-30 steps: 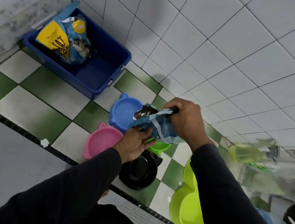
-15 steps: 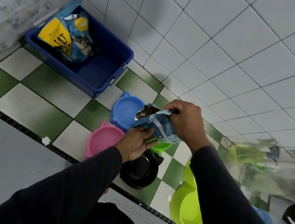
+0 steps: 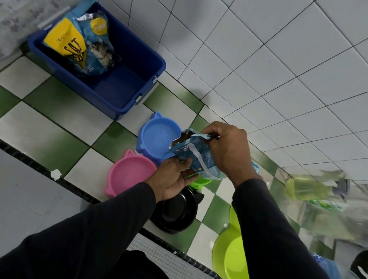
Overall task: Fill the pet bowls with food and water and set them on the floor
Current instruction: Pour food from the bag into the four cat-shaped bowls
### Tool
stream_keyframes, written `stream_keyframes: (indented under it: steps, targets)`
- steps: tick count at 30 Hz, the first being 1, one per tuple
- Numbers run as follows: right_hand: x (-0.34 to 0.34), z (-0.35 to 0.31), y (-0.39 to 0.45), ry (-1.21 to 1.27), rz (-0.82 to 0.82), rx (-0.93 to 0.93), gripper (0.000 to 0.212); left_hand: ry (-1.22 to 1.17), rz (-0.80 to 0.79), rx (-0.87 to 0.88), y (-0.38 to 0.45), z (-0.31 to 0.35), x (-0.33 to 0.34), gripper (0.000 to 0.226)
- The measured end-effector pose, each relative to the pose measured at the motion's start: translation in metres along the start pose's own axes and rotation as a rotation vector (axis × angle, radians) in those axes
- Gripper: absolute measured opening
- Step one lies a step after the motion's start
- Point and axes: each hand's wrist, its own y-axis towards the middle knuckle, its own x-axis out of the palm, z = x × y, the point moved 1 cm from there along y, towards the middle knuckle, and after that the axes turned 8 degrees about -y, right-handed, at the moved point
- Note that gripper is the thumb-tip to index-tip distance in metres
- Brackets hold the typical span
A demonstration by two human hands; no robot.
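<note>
- Both hands hold a small blue foil pouch of pet food [image 3: 202, 157] above the floor: the right hand [image 3: 227, 152] has a closed grip on its upper edge, and the left hand [image 3: 172, 178] has its grip closed under the lower corner.
- Compared with a second ago, the pouch sits at much the same height with its torn mouth tipped left; dark food shows inside, and nothing is falling out.
- That mouth now points over a round light-blue plastic bowl with small ears [image 3: 157, 136], which stands empty on the green-and-white checkered floor [image 3: 54, 116].
- Just beside it stand a pink eared bowl [image 3: 129, 176] and a black bowl [image 3: 176, 210], both empty; a small green bowl [image 3: 200, 181] is mostly hidden under the hands.
- A lime-green double bowl [image 3: 229, 253] lies further right, partly behind the right sleeve.
- A dark-blue plastic tub [image 3: 124, 79] in the corner holds a large blue-and-yellow cat food bag [image 3: 76, 44].
- Clear plastic bottles [image 3: 358, 219] lie blurred at the right edge.
- Judging by this, pouring has not begun; a further tilt would likely start filling the light-blue bowl.
</note>
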Motion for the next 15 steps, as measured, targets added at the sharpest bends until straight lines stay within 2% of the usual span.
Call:
stream_keyframes:
  steps: [15]
  targets:
    - [0.012,-0.006,0.007,-0.024,-0.017,0.024,0.018,0.014,0.051,-0.027,-0.003,0.006,0.008,0.042]
